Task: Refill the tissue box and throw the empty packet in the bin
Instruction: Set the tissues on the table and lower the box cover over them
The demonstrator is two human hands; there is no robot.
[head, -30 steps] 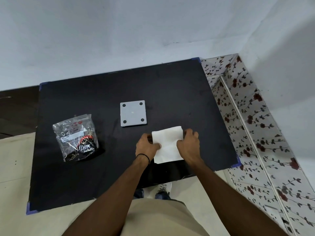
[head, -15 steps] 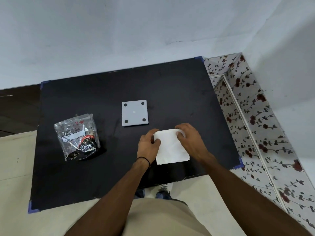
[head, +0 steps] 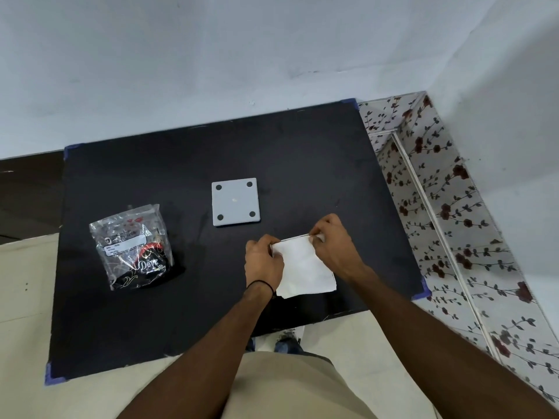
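Note:
A white stack of tissues [head: 304,269] lies on the black table [head: 169,322] near its front right part. My left hand [head: 262,263] pinches the stack's far left corner. My right hand [head: 334,243] pinches its far right corner, and the far edge is lifted slightly. A grey square tissue box [head: 236,201] with dark round feet at its corners lies bottom up just beyond the tissues. A crumpled clear plastic packet [head: 134,247] with dark printing lies at the left of the table. No bin is in view.
A pale wall stands right behind the table. To the right runs a floral-patterned floor strip [head: 447,213] with a white rail. The table's near edge is close to my body; pale floor lies on the left.
Both hands have shifted up to the far corners of the tissue stack. Its far edge has been raised and drawn toward me, and the stack has turned slightly.

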